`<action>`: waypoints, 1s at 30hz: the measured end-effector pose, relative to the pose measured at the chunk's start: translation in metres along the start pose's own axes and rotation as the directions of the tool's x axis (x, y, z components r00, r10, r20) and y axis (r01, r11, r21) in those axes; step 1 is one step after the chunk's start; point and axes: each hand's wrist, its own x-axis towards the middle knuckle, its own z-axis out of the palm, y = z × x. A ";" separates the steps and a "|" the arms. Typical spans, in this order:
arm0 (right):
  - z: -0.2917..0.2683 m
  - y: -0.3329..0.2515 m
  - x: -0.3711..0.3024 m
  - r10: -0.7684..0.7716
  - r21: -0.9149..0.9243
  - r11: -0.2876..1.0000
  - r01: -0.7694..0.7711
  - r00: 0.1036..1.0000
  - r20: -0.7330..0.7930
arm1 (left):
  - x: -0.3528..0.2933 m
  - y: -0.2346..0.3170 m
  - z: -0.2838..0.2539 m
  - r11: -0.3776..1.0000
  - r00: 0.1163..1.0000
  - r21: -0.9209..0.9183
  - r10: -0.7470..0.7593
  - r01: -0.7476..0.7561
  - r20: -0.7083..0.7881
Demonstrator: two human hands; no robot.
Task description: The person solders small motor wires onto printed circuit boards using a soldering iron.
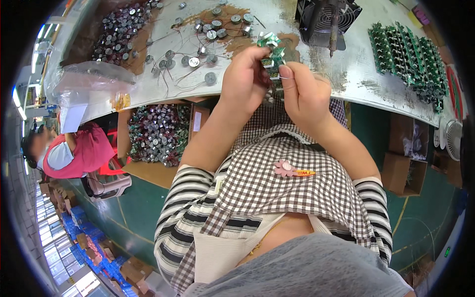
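Boards (276, 53), small and green, sit bunched in the left hand (243, 79), grasped between thumb and fingers and jutting out past the fingertips. The right hand (306, 91) meets them at their near right side; whether it pinches or merely steadies, I cannot tell. They should be light and stiff, fragile at the raised parts, so bare edges look the safest hold. Motors (216, 24) with thin leads lie beyond and left of the grip.
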 end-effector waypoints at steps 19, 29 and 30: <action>0.006 0.001 -0.009 0.293 0.230 0.923 -0.310 0.950 0.108 | -0.016 -0.021 -0.004 0.589 0.839 0.728 0.543 -0.350 -0.035; 0.003 0.003 -0.007 -0.105 -0.006 0.994 0.105 0.994 -0.001 | -0.027 -0.015 -0.002 0.992 0.997 0.100 0.081 -0.081 0.013; 0.007 0.002 -0.008 -0.234 -0.059 0.971 0.233 0.972 -0.011 | -0.029 -0.016 -0.004 0.902 0.990 0.410 0.143 -0.131 0.001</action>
